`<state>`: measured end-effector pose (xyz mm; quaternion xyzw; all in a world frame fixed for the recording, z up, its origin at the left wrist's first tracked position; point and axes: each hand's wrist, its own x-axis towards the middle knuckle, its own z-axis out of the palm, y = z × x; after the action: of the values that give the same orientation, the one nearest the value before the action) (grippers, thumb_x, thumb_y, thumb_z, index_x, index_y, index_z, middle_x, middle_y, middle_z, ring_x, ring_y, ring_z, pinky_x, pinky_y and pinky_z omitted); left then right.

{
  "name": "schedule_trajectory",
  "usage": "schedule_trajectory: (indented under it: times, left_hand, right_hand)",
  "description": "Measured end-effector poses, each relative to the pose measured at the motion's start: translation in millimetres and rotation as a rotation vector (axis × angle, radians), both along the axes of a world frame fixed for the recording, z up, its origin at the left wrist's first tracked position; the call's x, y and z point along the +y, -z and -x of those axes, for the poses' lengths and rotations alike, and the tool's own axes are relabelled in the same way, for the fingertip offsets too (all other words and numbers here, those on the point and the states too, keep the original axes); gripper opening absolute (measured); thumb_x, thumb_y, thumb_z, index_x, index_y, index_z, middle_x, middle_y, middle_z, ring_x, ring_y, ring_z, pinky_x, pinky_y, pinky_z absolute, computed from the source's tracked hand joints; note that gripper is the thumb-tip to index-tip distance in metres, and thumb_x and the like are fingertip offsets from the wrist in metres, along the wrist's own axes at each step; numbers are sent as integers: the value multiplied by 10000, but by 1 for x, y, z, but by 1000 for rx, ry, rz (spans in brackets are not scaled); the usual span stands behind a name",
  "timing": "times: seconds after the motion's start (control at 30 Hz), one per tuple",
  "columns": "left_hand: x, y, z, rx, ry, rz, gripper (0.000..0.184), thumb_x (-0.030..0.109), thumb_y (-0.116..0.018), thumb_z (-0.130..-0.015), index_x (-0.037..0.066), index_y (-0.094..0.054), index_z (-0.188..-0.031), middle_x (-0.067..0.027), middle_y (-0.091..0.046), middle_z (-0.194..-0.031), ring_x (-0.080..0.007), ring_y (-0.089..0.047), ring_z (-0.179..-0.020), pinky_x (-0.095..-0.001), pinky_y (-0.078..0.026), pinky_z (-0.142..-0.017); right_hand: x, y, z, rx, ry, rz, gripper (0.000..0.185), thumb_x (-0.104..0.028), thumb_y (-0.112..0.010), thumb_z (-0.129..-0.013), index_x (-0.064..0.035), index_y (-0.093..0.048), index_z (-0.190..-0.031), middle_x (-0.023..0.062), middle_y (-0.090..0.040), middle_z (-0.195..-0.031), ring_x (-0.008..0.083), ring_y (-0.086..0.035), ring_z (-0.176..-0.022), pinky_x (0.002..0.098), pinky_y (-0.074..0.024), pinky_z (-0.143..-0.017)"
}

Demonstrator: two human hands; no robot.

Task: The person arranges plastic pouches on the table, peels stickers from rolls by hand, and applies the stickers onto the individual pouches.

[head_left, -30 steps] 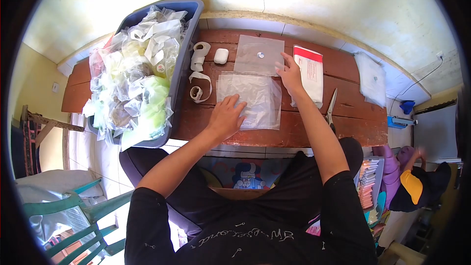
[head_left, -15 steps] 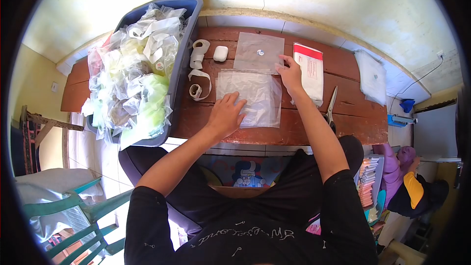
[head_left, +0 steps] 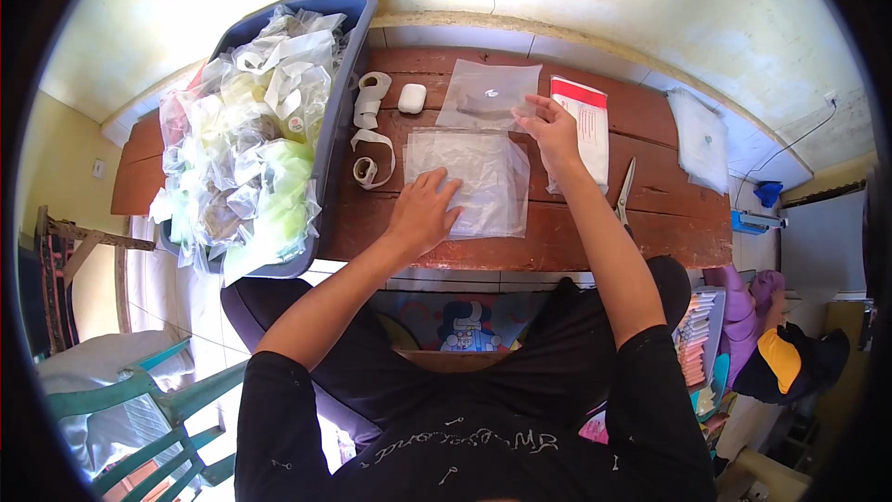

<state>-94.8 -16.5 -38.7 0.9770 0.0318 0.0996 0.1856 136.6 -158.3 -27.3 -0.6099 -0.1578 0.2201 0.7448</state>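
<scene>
My left hand (head_left: 426,212) lies on the left side of a stack of clear plastic bags (head_left: 488,195), fingers spread and open. My right hand (head_left: 552,135) is over the lower right edge of a separate clear plastic bag (head_left: 469,84), which has a small white round sticker (head_left: 491,93) on it. The right thumb and index finger are apart, and I see nothing held between them. Just right of that hand is a white packet with a red band (head_left: 581,130). Scissors (head_left: 626,195) lie farther right.
A grey bin (head_left: 342,121) heaped with filled plastic bags (head_left: 246,139) stands at left. A sticker strip (head_left: 370,98) with a roll (head_left: 365,170) and a white case (head_left: 412,99) lie beside it. More clear bags (head_left: 699,144) rest at the table's (head_left: 650,242) right end. Another person (head_left: 790,363) is at lower right.
My right hand has lifted slightly, and its thumb and index finger have spread apart at the edge of the stickered bag. A brown patch now shows through that bag. My left hand stays on the stack.
</scene>
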Motion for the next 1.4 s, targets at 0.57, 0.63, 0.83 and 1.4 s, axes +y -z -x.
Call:
schedule_trajectory:
  times: [0.57,0.63,0.83,1.4]
  left_hand:
    - [-13,-21,-6,-67,-157,2085,684,532,-475,-978,-26,-421,-1371,-176,-567,-1308,-256,-591,-1156,-368,-490,-975]
    - [-13,-14,-8,-16,-288,1992,584,414,-543,-968,-26,-458,-1343,-160,-596,-1264,-244,-610,-1129,-360,-494,-962]
    - [-13,-5,-7,63,-494,1845,356,52,-655,-865,-32,-582,-1203,-98,-671,-1126,-180,-678,-981,-290,-506,-834]
    - [-27,-25,-5,-29,-288,1614,493,30,-699,-852,6,-516,-1309,-175,-697,-1074,-166,-644,-964,-260,-488,-870]
  right_hand:
    - [-57,-12,94,47,-347,101,415,132,-585,-780,84,-570,-1191,143,-622,-1211,245,-681,-1027,284,-525,-872]
    - [-59,-17,96,13,-436,185,402,110,-598,-784,63,-586,-1183,145,-636,-1179,225,-688,-996,276,-530,-834]
    - [-64,-48,98,-227,-719,689,368,-11,-654,-797,-32,-633,-1164,124,-657,-1089,176,-683,-831,304,-533,-765]
    - [-34,-40,122,-882,-239,458,157,-135,-659,-849,-6,-688,-934,163,-666,-892,350,-650,-803,411,-519,-730]
